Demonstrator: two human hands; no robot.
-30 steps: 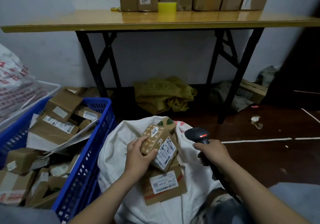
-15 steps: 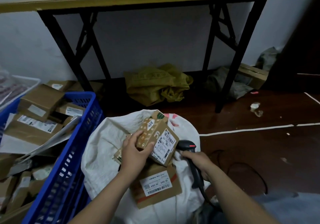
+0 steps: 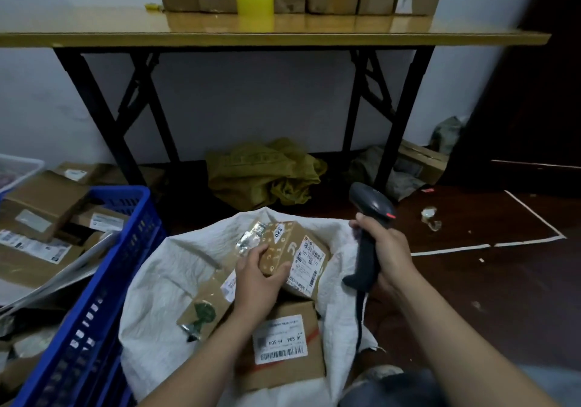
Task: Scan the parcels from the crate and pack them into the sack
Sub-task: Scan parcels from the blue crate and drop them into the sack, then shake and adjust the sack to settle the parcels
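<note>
- A small brown cardboard parcel (image 3: 295, 243), printed with pale symbols and bearing a white barcode label, sits tilted over the mouth of the white woven plastic sack (image 3: 163, 284).
- The left hand (image 3: 254, 284) grips its near corner, fingers and thumb curled round it.
- Under it in the sack lies a larger plain brown carton (image 3: 283, 372) with a barcode label.
- The right hand (image 3: 390, 252), just beside the parcel, has its fingers wrapped round a dark grey pistol-shaped scanner (image 3: 372, 207).
- A blue latticed plastic crate (image 3: 103, 274) of cardboard boxes (image 3: 47, 199) stands left of the sack.
</note>
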